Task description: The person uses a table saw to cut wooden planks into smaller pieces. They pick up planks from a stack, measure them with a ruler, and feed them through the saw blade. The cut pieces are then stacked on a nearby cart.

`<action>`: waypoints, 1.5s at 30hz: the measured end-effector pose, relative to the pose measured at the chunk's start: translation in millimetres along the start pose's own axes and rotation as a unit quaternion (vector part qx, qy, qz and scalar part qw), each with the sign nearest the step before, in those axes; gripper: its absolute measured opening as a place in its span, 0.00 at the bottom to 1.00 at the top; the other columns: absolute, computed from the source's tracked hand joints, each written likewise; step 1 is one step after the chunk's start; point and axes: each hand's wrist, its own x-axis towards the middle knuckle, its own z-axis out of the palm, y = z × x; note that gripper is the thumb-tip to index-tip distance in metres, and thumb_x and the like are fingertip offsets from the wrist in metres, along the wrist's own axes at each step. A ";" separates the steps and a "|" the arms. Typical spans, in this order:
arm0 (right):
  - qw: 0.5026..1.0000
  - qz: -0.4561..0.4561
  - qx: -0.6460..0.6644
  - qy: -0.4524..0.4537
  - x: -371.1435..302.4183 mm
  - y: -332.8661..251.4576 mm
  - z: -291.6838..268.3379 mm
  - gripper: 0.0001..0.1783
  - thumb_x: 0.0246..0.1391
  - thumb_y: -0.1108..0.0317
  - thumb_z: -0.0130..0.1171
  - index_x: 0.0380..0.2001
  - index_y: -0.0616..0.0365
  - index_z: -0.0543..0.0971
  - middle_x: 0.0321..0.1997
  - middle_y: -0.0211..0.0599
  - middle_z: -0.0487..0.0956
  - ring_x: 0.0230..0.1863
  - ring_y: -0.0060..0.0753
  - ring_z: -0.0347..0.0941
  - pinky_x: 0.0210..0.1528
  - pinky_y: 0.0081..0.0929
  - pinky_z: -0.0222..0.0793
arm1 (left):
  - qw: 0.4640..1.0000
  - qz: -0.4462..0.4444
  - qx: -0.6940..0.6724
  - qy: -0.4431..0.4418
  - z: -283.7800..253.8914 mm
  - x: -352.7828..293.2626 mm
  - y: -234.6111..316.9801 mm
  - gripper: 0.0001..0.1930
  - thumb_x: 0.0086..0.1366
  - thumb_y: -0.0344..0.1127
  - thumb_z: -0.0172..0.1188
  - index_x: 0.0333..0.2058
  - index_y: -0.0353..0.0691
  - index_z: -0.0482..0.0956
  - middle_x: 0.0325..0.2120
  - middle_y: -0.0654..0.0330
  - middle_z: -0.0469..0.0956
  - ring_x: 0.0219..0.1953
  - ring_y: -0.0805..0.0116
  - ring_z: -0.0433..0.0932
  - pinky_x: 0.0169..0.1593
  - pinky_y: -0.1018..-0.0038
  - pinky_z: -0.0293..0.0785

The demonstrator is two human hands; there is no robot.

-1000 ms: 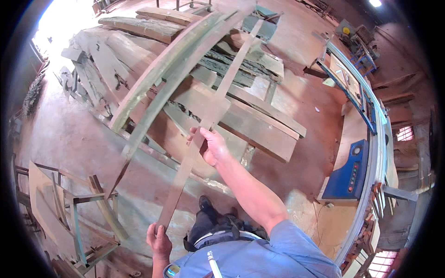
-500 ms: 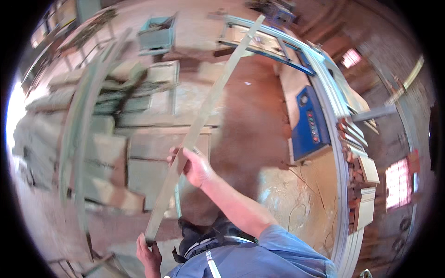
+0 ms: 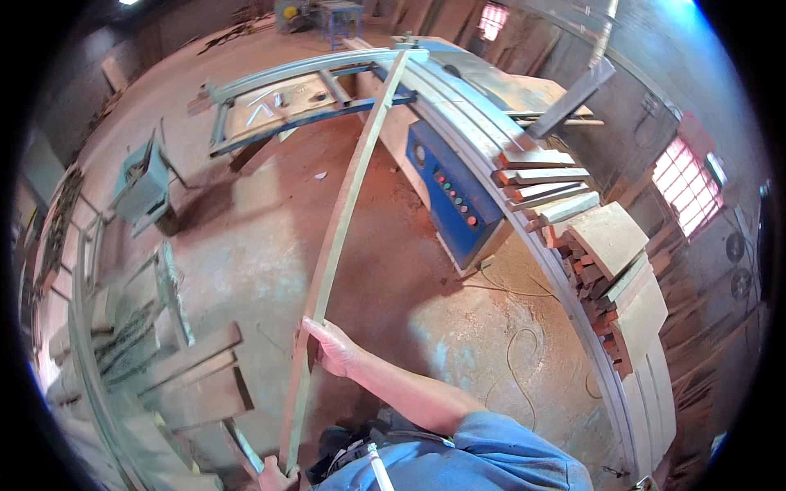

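Observation:
A long, narrow wooden strip (image 3: 341, 221) slants up from my waist toward the saw-like machine. My right hand (image 3: 332, 348) grips it below its middle, fingers wrapped around it. At the near end, by the lower edge of the view, my left hand (image 3: 277, 475) is closed on the strip; part of that hand is cut off. In the view, the strip's far end overlaps the long metal table (image 3: 446, 86) of the machine; whether they touch I cannot tell. A blue control panel (image 3: 453, 196) with coloured buttons sits on the machine's side.
Short wood pieces (image 3: 548, 176) with reddish ends lie along the machine's table, beside pale boards (image 3: 610, 237). A blue-framed side table (image 3: 278, 106) juts left. Farther left stand a blue-grey cart (image 3: 143, 186) and stacked timber (image 3: 192, 380). A cable (image 3: 524, 368) curls on the floor.
My view has swung to the right, bringing the machine toward the middle. The strip has swung along with me, its far end now over the machine's table in view. Both hands keep their hold.

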 end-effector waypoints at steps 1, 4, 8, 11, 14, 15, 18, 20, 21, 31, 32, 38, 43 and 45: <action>1.000 -0.007 0.000 0.001 2.5 -15.7 -8.0 0.15 0.66 0.50 0.56 0.41 0.49 0.74 0.37 0.30 0.79 0.40 0.32 0.77 0.47 0.35 0.73 | 0.999 0.019 0.022 -0.022 -3.2 14.7 16.3 0.29 0.46 0.44 0.74 0.42 0.35 0.71 0.29 0.41 0.78 0.35 0.37 0.80 0.40 0.53 0.76; 0.998 -0.034 0.013 0.057 21.6 -52.3 -25.8 0.14 0.65 0.49 0.59 0.40 0.47 0.75 0.36 0.27 0.77 0.37 0.27 0.74 0.41 0.28 0.68 | 0.997 0.024 0.038 -0.056 -4.5 61.4 62.7 0.28 0.48 0.44 0.73 0.41 0.33 0.73 0.30 0.38 0.80 0.39 0.35 0.80 0.42 0.51 0.76; 0.993 -0.053 -0.057 0.089 49.4 -110.3 -61.4 0.17 0.67 0.48 0.56 0.44 0.50 0.74 0.38 0.31 0.78 0.40 0.29 0.76 0.46 0.33 0.74 | 0.998 0.027 -0.015 -0.062 -9.5 123.5 132.6 0.24 0.50 0.40 0.71 0.42 0.33 0.77 0.34 0.37 0.81 0.41 0.36 0.80 0.44 0.51 0.76; 0.976 -0.063 -0.144 0.149 73.4 -162.7 -69.8 0.20 0.66 0.45 0.56 0.42 0.52 0.74 0.36 0.30 0.77 0.38 0.26 0.76 0.41 0.31 0.75 | 0.997 0.038 -0.026 -0.064 -17.1 179.3 179.5 0.25 0.51 0.38 0.70 0.47 0.35 0.78 0.37 0.40 0.81 0.43 0.39 0.80 0.46 0.52 0.76; 0.958 -0.058 -0.172 0.222 116.8 -205.6 -94.9 0.21 0.66 0.44 0.55 0.40 0.52 0.75 0.33 0.30 0.77 0.35 0.28 0.76 0.37 0.33 0.76 | 0.994 0.098 -0.008 -0.049 -13.7 248.9 211.7 0.26 0.52 0.37 0.70 0.51 0.37 0.77 0.40 0.43 0.81 0.45 0.39 0.79 0.49 0.51 0.75; 0.947 -0.084 -0.180 0.251 132.5 -218.9 -100.7 0.22 0.65 0.44 0.55 0.38 0.54 0.75 0.32 0.31 0.77 0.32 0.30 0.76 0.36 0.36 0.78 | 0.977 0.210 0.041 0.010 -11.0 273.6 215.6 0.25 0.57 0.37 0.67 0.54 0.40 0.76 0.38 0.47 0.80 0.39 0.40 0.80 0.40 0.52 0.77; 0.951 -0.080 -0.130 0.268 166.7 -267.3 -130.1 0.23 0.65 0.44 0.55 0.38 0.56 0.75 0.33 0.33 0.78 0.32 0.32 0.77 0.35 0.38 0.78 | 0.963 0.269 0.028 0.018 -23.5 341.4 257.6 0.26 0.56 0.39 0.68 0.53 0.39 0.76 0.38 0.47 0.80 0.38 0.42 0.80 0.38 0.52 0.77; 0.938 -0.095 -0.121 0.310 191.7 -295.1 -133.7 0.23 0.65 0.45 0.56 0.38 0.57 0.75 0.34 0.36 0.79 0.32 0.33 0.77 0.33 0.37 0.76 | 0.950 0.307 0.043 0.042 -36.3 383.5 280.8 0.28 0.52 0.37 0.71 0.53 0.42 0.76 0.36 0.50 0.79 0.36 0.46 0.80 0.36 0.53 0.76; 0.935 -0.102 -0.125 0.316 201.9 -309.9 -135.4 0.22 0.64 0.45 0.57 0.37 0.56 0.75 0.34 0.36 0.78 0.32 0.33 0.77 0.32 0.37 0.75 | 0.948 0.311 0.046 0.043 -45.4 403.8 297.4 0.29 0.51 0.36 0.71 0.54 0.43 0.76 0.35 0.51 0.78 0.36 0.46 0.80 0.36 0.53 0.76; 0.947 -0.195 0.030 0.253 306.1 -433.6 -189.1 0.18 0.63 0.56 0.60 0.50 0.54 0.73 0.46 0.44 0.82 0.48 0.43 0.79 0.51 0.47 0.77 | 0.925 0.365 0.081 0.066 -70.8 570.4 416.3 0.36 0.49 0.35 0.72 0.59 0.39 0.72 0.43 0.49 0.72 0.45 0.48 0.74 0.46 0.55 0.72; 0.948 -0.197 0.038 0.249 315.4 -447.8 -197.5 0.18 0.63 0.56 0.60 0.50 0.53 0.73 0.46 0.43 0.82 0.48 0.43 0.79 0.51 0.47 0.77 | 0.926 0.361 0.085 0.074 -66.2 587.9 427.7 0.36 0.50 0.35 0.71 0.59 0.37 0.72 0.43 0.49 0.72 0.46 0.47 0.73 0.47 0.55 0.71; 0.940 -0.175 -0.012 0.292 386.8 -544.7 -238.2 0.14 0.65 0.56 0.58 0.45 0.53 0.75 0.43 0.39 0.81 0.43 0.39 0.80 0.44 0.46 0.80 | 0.923 0.355 0.101 0.109 -58.6 698.6 509.2 0.32 0.52 0.35 0.70 0.57 0.36 0.72 0.46 0.49 0.73 0.46 0.46 0.73 0.49 0.55 0.70; 0.934 -0.179 0.001 0.308 436.8 -626.1 -280.2 0.13 0.68 0.56 0.53 0.46 0.53 0.75 0.41 0.34 0.80 0.41 0.35 0.78 0.41 0.43 0.79 | 0.917 0.369 0.099 0.113 -64.1 780.5 595.8 0.29 0.54 0.36 0.70 0.55 0.41 0.74 0.46 0.53 0.75 0.49 0.50 0.74 0.51 0.58 0.69; 0.930 -0.189 0.023 0.313 456.5 -654.0 -296.7 0.12 0.69 0.58 0.51 0.46 0.52 0.74 0.40 0.33 0.79 0.36 0.32 0.76 0.41 0.41 0.77 | 0.911 0.379 0.098 0.129 -65.5 814.2 626.5 0.28 0.55 0.37 0.70 0.55 0.42 0.75 0.46 0.54 0.76 0.49 0.52 0.74 0.51 0.59 0.69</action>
